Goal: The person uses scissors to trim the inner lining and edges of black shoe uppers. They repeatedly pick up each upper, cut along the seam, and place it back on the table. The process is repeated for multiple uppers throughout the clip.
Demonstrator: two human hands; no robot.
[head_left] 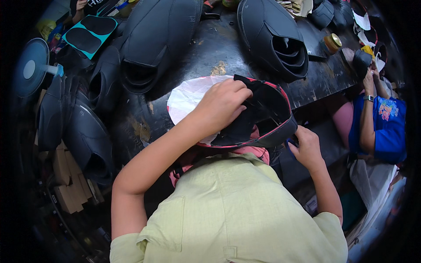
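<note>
My left hand (226,103) pinches the far edge of a black shoe upper (274,141), its fingers curled over the material. The upper forms an open loop with a dark inside and red trim along its rim, held just above my lap at the table's near edge. A white, thin lining sheet (188,97) spreads out left of it, partly under my left wrist. At the upper's right end is my right hand (308,147), fingers closed around something small with a blue part, mostly hidden; its kind I cannot make out.
Stacked black shoe uppers (160,33) stand on the dark table (199,59), with another stack (272,37) farther right. A fan (30,70) and teal sheet with black sole shapes (90,36) are at left. A jar (333,41) stands near a co-worker in blue (386,127).
</note>
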